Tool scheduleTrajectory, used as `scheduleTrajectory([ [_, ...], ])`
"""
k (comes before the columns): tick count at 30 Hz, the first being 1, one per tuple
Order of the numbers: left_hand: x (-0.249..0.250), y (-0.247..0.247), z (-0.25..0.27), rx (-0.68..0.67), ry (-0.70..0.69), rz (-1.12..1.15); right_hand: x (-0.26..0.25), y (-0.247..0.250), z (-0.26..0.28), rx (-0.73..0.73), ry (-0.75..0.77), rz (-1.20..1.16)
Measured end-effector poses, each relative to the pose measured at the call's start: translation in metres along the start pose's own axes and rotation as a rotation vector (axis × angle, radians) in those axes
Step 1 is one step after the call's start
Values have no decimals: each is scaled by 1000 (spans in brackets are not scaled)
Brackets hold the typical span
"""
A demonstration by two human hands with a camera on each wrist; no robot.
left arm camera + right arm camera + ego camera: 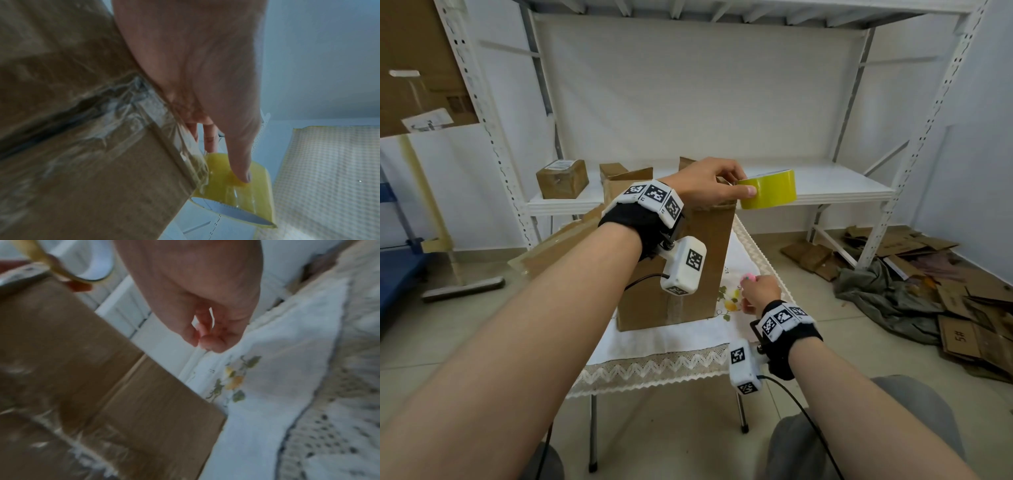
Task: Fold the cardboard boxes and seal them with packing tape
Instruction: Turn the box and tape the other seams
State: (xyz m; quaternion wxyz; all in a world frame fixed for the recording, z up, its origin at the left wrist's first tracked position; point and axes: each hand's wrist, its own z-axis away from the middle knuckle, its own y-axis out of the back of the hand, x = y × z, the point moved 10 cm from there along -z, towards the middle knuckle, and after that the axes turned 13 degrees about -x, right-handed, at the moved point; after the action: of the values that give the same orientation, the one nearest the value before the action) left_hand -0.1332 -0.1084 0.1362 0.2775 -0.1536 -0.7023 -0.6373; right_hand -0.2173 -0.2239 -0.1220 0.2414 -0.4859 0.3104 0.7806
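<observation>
The cardboard box [674, 267] is stood upright on the cloth-covered table [654, 342], and at its top far corner the yellow tape roll [768, 188] is held by the left hand [709, 183] — thumb laid flat on the roll's outer face, fingers curled over the top behind it. In the left wrist view a clear strip can be seen running from the roll onto the box edge, with older, wrinkled tape across the flap seam.

Lower down, the right hand [758, 293] is hovering over the cloth just beside the box. Its fingers are bunched, and something small and pink is glimpsed at the tips; whether it is actually gripped cannot be told.

The box is judged light and hollow, stiff along its creases but soft in the panels — easily tipped while stood on end, so it is best steadied at a corner or edge. The roll is rigid and smooth-faced; a grip through the core is judged surest. The free strip is thin and clingy, and likely to wrinkle if let slack.
</observation>
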Motion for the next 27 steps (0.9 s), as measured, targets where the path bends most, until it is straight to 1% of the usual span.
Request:
scheduleTrajectory([
  [1,0,0,0,-1,-2,1,7,0,-2,-17,-35,-29],
  [3,0,1,-1,2,-4,1,12,1,1,-51,-75,-10],
  [5,0,1,-1,4,-4,-1,5,0,11,-82,-52,-80],
  [6,-1,1,-1,4,-3,0,-2,3,16,-72,-4,-164],
  [7,-1,1,-1,4,-2,1,-13,11,23,-25,72,-244],
  [9,-2,1,-1,2,1,6,-41,30,40,84,273,-415],
  [10,-2,1,-1,1,4,10,-56,36,44,91,372,-523],
  [11,-3,1,-1,-1,3,12,-70,38,51,49,456,-644],
  [12,-2,1,-1,-3,0,12,-85,37,53,-33,520,-758],
  [14,-2,0,-2,-9,-6,3,-116,31,61,-244,635,-871],
  [15,-1,0,-2,-8,-7,-7,-129,29,68,-311,681,-856],
  [17,0,0,-1,-1,-9,-27,-147,26,76,-369,726,-803],
  [22,2,-2,-1,-44,-31,-34,-159,28,85,-372,766,-746],
  [27,1,0,-5,8,-45,-11,-157,33,88,-337,788,-807],
])
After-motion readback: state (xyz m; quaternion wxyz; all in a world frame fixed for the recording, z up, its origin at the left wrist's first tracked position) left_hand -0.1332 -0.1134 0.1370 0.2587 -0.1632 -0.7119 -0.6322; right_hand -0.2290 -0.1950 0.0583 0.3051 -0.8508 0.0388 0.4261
